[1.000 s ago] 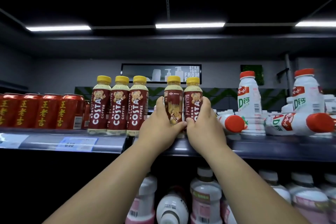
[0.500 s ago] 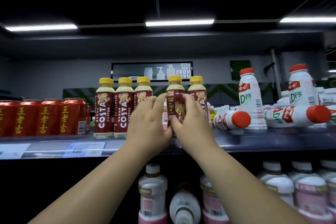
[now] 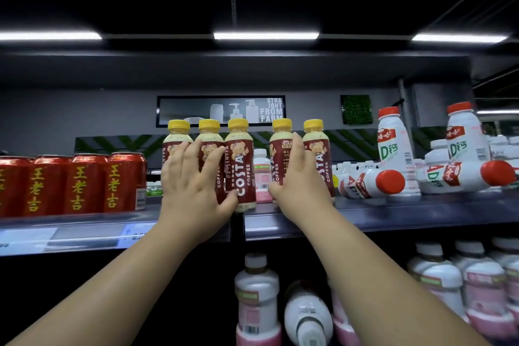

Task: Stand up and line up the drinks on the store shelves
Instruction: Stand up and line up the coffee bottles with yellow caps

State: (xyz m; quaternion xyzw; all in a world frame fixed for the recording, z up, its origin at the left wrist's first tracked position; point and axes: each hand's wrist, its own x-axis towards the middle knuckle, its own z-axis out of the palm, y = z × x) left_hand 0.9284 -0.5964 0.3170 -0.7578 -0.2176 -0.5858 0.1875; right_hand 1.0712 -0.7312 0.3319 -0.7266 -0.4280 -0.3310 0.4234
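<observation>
Five yellow-capped Costa coffee bottles stand on the upper shelf (image 3: 393, 216). My left hand (image 3: 193, 191) lies spread over the left group: its fingers cover the first bottle (image 3: 177, 135) and second bottle (image 3: 209, 136), and its thumb touches the base of the third bottle (image 3: 240, 160). My right hand (image 3: 295, 180) wraps the fourth bottle (image 3: 280, 143), with its fingers between that one and the fifth bottle (image 3: 318, 146). A gap separates the third and fourth bottles. A small pink bottle (image 3: 262, 177) shows through the gap, further back.
Red cans (image 3: 75, 182) stand in a row at the left. On the right, two white red-capped bottles (image 3: 370, 181) (image 3: 463, 177) lie on their sides before upright ones (image 3: 393, 143). The lower shelf holds pink-white bottles (image 3: 257, 298), one lying down (image 3: 307, 320).
My hands have parted. The left one left the fourth bottle and went left onto the group of three. The right one stays on the fourth bottle.
</observation>
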